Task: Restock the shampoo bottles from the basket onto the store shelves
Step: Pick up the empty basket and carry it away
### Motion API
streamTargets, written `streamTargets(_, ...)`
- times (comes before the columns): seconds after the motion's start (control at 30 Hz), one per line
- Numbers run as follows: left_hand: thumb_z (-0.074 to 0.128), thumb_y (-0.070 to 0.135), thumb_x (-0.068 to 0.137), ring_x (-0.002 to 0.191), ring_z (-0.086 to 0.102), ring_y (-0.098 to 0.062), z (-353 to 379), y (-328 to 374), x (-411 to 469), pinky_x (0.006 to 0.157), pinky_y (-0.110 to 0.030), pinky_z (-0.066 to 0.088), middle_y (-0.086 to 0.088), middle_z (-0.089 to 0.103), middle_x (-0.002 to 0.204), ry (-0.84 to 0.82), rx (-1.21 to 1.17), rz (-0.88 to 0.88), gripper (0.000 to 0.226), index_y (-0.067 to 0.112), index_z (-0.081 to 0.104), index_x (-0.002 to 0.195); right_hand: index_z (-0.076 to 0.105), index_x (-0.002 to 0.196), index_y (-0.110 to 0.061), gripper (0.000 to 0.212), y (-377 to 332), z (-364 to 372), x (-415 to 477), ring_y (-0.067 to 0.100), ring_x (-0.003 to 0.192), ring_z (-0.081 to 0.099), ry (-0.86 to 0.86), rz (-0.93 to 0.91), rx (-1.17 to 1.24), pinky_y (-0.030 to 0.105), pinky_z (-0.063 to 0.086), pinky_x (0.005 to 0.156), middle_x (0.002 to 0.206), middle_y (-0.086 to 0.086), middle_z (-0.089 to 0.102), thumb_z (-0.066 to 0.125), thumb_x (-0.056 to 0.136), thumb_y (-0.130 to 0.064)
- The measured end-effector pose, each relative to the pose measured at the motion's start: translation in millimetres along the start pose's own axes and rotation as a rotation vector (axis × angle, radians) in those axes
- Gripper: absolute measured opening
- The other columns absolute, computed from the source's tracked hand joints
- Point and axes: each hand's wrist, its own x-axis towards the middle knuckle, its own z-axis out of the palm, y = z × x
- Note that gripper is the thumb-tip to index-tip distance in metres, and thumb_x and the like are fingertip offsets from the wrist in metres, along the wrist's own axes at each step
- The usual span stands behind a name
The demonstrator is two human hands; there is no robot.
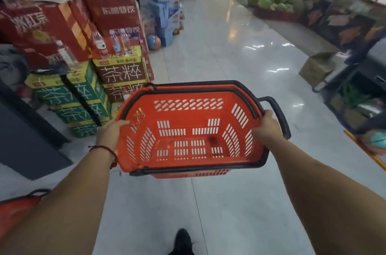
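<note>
Left hand (112, 131): fingers are curling round the left rim of the orange shopping basket (188, 106).
Right hand (267, 127): fingers are gripping its right rim, beside the black handle (281, 114).

Both the left hand (112, 132) and the right hand (268, 127) held the red basket (186, 116) by its rim, their fingers hidden behind its walls. A second basket (14, 211) ran off the left edge and a black shoe (182, 241) off the bottom. The produce shelves (344, 14) were too blurred to read.
</note>
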Motion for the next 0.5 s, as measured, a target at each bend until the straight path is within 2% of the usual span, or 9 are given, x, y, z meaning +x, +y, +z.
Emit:
streamTargets(0.1, 0.080, 0.034, 0.055, 0.089, 0.073, -0.038, 39.5, 58.7, 90.2, 0.086, -0.059, 0.055, -0.014, 0.076, 0.098, -0.036, 0.025, -0.062, 0.056, 0.017, 0.073, 0.108, 0.036, 0.125, -0.014, 0.054, -52.7, 6.0, 100.5, 0.040, 0.093, 0.065, 0.003, -0.001, -0.020, 0.053, 0.056, 0.084, 0.106, 0.017, 0.063, 0.066, 0.081, -0.025)
streamTargets(0.2, 0.085, 0.032, 0.045, 0.095, 0.071, -0.039, 84.4, 115.6, 179.7, 0.089, -0.060, 0.053, -0.017, 0.074, 0.105, -0.090, 0.029, -0.083, 0.066, 0.016, 0.074, 0.109, 0.036, 0.126, -0.014, 0.054, -93.6, 14.2, 199.2, 0.040, 0.094, 0.065, -0.012, 0.029, -0.018, 0.054, 0.056, 0.085, 0.107, 0.016, 0.063, 0.065, 0.081, -0.022)
streamTargets(0.37, 0.089, 0.032, 0.037, 0.093, 0.071, -0.041, 166.8, 165.9, 365.7, 0.086, -0.061, 0.054, -0.019, 0.072, 0.109, -0.060, 0.034, -0.119, 0.088, 0.017, 0.068, 0.121, 0.036, 0.125, -0.013, 0.051, -137.2, 55.7, 392.5, 0.042, 0.095, 0.063, -0.036, 0.057, -0.017, 0.053, 0.055, 0.086, 0.107, 0.017, 0.062, 0.061, 0.081, -0.016)
streamTargets(0.5, 0.084, 0.028, 0.044, 0.085, 0.073, -0.037, 238.7, 200.3, 475.5, 0.084, -0.057, 0.056, -0.016, 0.076, 0.094, 0.083, 0.058, -0.126, 0.060, 0.015, 0.075, 0.101, 0.031, 0.124, -0.022, 0.058, -173.8, 109.7, 562.5, 0.044, 0.098, 0.062, -0.096, 0.056, -0.008, 0.055, 0.052, 0.090, 0.111, 0.018, 0.059, 0.064, 0.076, -0.027)
